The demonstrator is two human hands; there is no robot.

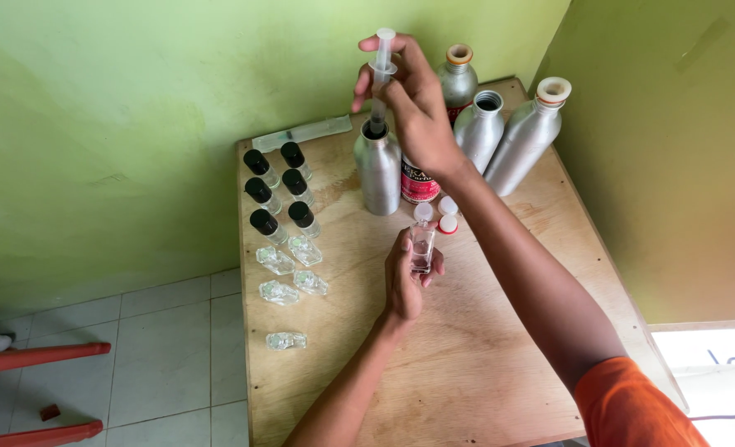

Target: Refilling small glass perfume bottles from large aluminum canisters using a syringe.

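My right hand (417, 103) grips a clear syringe (381, 70), held upright with its tip inside the neck of an open silver metal bottle (379, 170). The thumb and fingers pinch the plunger top. My left hand (405, 277) holds a small clear glass bottle (422, 246) upright above the wooden table (483, 356), nearer to me than the metal bottle.
Three more silver metal bottles (526, 141) stand at the table's far right; one is partly hidden by my right arm. Several black-capped small bottles (278, 186) and uncapped clear ones (289, 277) line the left side. Small white caps (448, 213), a flat syringe wrapper (301, 132), a red chair (36, 389).
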